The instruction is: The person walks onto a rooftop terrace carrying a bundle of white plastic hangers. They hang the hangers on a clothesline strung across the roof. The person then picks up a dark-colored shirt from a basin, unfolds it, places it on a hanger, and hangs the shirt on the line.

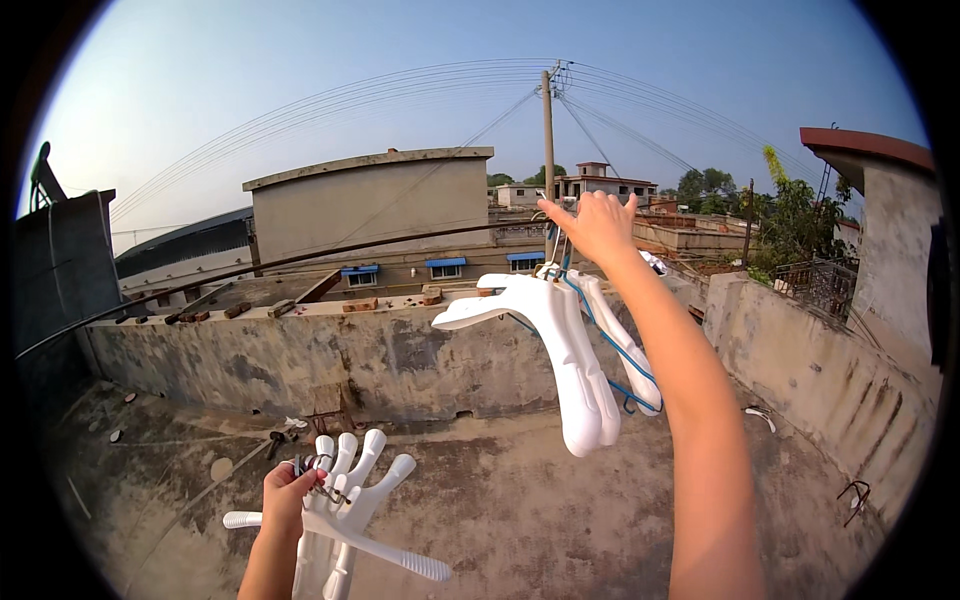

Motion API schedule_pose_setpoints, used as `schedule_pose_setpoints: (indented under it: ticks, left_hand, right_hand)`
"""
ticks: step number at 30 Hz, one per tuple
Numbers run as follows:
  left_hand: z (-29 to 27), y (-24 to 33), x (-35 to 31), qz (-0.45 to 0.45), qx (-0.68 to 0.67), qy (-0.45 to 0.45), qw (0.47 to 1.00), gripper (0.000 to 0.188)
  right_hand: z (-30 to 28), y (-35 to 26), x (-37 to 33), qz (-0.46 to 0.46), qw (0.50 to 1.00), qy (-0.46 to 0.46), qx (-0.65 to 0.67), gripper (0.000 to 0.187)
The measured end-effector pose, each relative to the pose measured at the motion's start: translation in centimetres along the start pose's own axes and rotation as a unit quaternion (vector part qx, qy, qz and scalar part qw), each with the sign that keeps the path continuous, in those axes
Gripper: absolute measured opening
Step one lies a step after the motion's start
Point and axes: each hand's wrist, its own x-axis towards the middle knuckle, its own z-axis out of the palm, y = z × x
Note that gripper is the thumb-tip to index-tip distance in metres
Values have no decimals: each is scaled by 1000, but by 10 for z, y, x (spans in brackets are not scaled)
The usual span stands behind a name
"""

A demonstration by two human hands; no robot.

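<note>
Down at the lower left, my left hand (287,492) is closed round the metal hooks of several white plastic clothes hangers (345,500), whose arms fan out beside and below it. My raised right hand (600,228) is at a dark line (400,238), fingers curled over the hooks of more white hangers (565,345) that hang beneath it. Among these is a thin blue wire hanger (620,348). The palm side of the right hand is hidden, as is where each hook meets the line.
A stained concrete wall (400,360) with loose bricks (360,304) on top runs across the roof, and another wall (800,370) stands at right. Bits of debris lie on the concrete floor (480,520). Buildings and a utility pole (549,130) rise beyond.
</note>
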Motion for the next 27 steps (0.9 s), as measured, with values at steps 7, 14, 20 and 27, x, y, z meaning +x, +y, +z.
schedule_pose_setpoints:
  ticks: [7,14,20,27]
  left_hand:
    - [15,-6,-22,1,-16,3,1000,3]
    - [30,-2,-72,-1,-16,29,999,8]
    - [38,6,-101,-17,-16,12,1000,7]
    - [17,33,-135,-48,-42,7,998,16]
  right_hand:
    - [-34,17,-20,-152,975,139,88,36]
    - [-15,48,-35,-133,985,102,48,28]
    - [-73,28,-58,-121,975,23,185,28]
    - [-178,-68,-172,-246,800,-393,382,30]
